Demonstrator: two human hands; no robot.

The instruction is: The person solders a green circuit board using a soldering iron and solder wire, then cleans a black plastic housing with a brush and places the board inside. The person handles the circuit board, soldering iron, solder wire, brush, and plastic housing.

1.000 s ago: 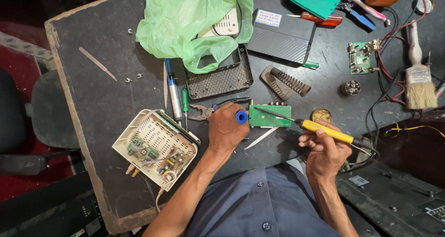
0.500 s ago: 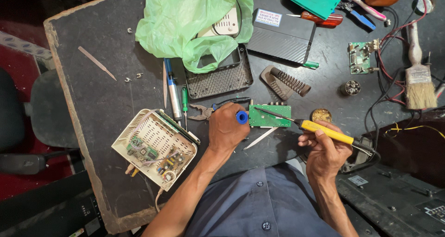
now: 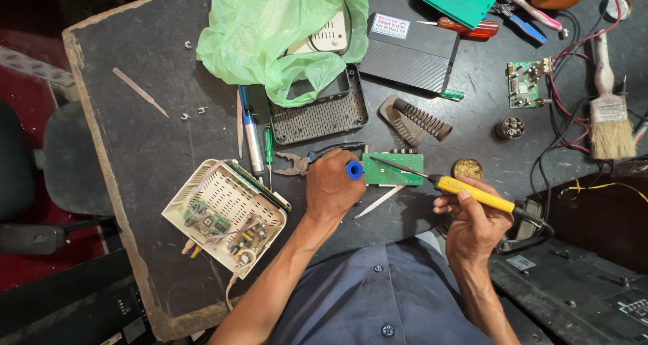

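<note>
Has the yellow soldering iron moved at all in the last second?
No. The yellow soldering iron in the right hand keeps its tip on the green circuit board, beside the round flux tin, as before.

Cluttered dark worktable (image 3: 135, 142), green circuit board (image 3: 393, 168)

The right hand (image 3: 472, 217) has drawn slightly nearer the body, the yellow soldering iron (image 3: 466, 188) shifting with it.

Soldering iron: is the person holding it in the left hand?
No, the right hand grips the yellow soldering iron, tip on the green circuit board.
</note>
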